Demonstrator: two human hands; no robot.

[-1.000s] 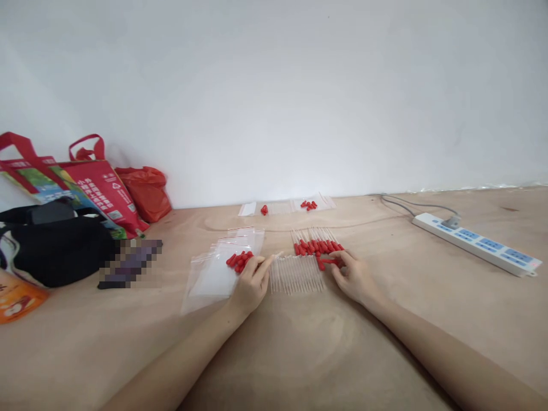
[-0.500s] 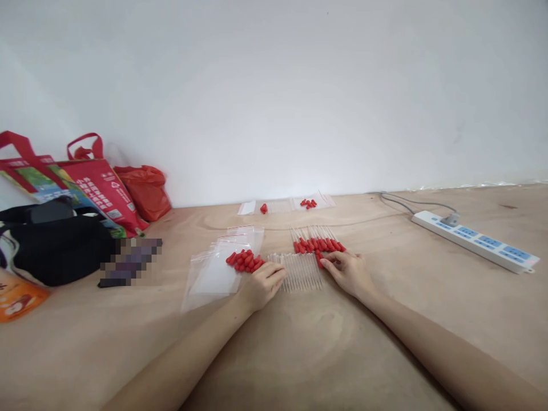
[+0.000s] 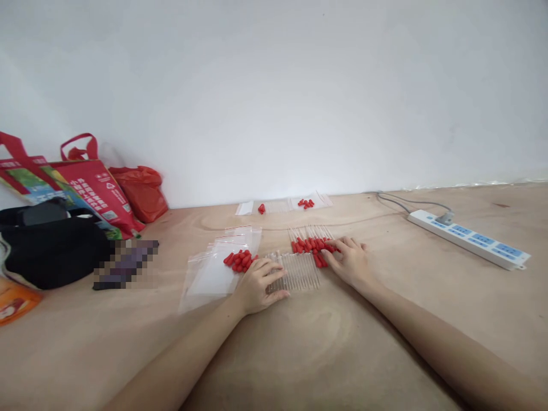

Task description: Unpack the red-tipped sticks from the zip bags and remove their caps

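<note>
Caps (image 3: pixel 240 261): solid red. Tubes (image 3: pixel 305 271): clear, colourless. Zip bags (image 3: pixel 205 282): see-through whitish, thin red line along top edges. Desk (image 3: pixel 325 354): light brown, swirly wood grain. Wall (image 3: pixel 274 103): plain pale grey-white. Power strip (image 3: pixel 505 261): white, blue socket panels. Cord (image 3: pixel 428 201): grey. Shopping bag (image 3: pixel 100 191): red, white lettering, blue-green print. Plastic bag (image 3: pixel 143 194): plain red. Cloth bag (image 3: pixel 55 254): black. Packet (image 3: pixel 17 299): orange.

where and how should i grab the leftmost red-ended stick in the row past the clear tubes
Probably best pinched by its thicker red end, coming from the left, where bare wood adjoins it. Its thin pale stem points toward the wall, close beside others, so it offers less to grip.
</note>
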